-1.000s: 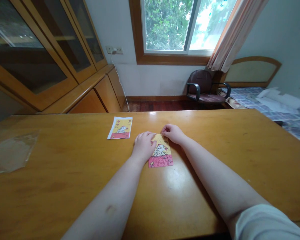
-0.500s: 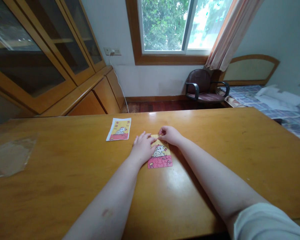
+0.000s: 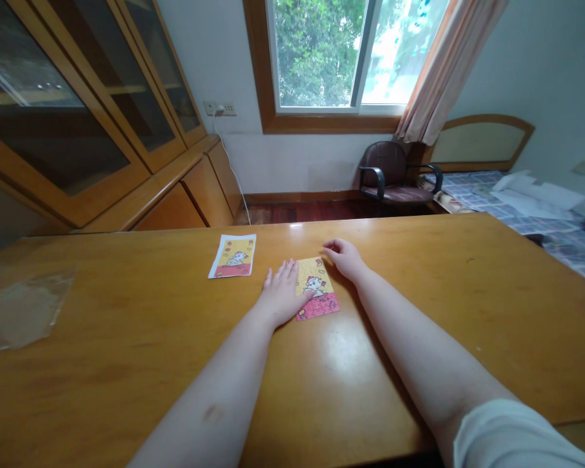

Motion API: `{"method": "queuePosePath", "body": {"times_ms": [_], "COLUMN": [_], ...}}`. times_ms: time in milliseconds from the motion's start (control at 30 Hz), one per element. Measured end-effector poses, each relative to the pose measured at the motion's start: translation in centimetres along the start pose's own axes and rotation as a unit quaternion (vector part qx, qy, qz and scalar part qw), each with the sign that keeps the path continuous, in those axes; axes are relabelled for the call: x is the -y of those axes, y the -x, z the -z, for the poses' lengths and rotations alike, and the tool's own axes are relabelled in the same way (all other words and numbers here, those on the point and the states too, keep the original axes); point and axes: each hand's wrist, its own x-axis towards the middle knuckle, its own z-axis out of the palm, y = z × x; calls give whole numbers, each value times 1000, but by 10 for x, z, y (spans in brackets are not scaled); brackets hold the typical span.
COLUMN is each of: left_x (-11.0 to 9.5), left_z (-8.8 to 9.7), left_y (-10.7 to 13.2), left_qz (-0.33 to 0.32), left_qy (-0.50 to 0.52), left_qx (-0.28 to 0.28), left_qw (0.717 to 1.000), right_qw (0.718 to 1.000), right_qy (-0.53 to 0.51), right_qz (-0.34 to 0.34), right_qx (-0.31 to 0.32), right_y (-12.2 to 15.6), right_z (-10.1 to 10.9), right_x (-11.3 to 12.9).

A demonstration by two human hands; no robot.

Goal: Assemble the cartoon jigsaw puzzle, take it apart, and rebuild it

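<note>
From the head camera, a small jigsaw puzzle [image 3: 316, 304], yellow above and pink below with a cartoon chick, lies assembled on a honey-coloured wooden table [image 3: 127, 344], slightly askew, near the middle of the far half. The left hand [image 3: 283, 294] rests flat just left of it, fingers spread apart, thumb lying over the puzzle's left edge. The right hand [image 3: 344, 257] sits at the far right corner, fingers curled loosely together; whether they pinch anything, I cannot tell. Farther left lies a printed picture card [image 3: 233, 256] of the same chick, and at the table's left edge a clear plastic bag [image 3: 22, 313]. Beyond the table stands a dark padded office chair [image 3: 392, 174] under a window [image 3: 316, 58].
</note>
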Motion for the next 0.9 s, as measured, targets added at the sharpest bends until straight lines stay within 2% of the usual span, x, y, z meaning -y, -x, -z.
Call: {"method": "queuePosePath", "body": {"times_ms": [67, 133, 233, 367, 467, 533, 700, 767, 900], "left_x": [-1, -1, 0, 3, 4, 6, 12, 12, 7], "left_z": [0, 0, -2, -7, -10, -10, -6, -4, -5], "left_y": [1, 1, -1, -5, -7, -7, -9, -9, -6], "left_qz": [-10, -6, 8, 6, 5, 3, 18, 39, 13], "left_qy": [-12, -21, -25, -34, -40, -37, 3, 16, -21], "left_qx": [17, 21, 8, -12, -18, -24, -42, -54, -36], "left_qw": [1000, 1000, 1000, 999, 999, 999, 999, 998, 999], "right_qw": [991, 958, 917, 896, 892, 898, 933, 933, 922], "right_qy": [65, 159, 268, 339, 357, 353, 324, 328, 353], "right_qz": [69, 125, 134, 126, 127, 119, 44, 43, 83], "right_qx": [96, 205, 263, 258, 249, 235, 150, 145, 133], "right_y": [2, 4, 7, 11, 13, 13, 15, 23, 49], "right_z": [10, 18, 20, 13, 7, 5, 5, 7, 12], "right_x": [2, 6, 13, 16, 16, 16, 18, 18, 19]}}
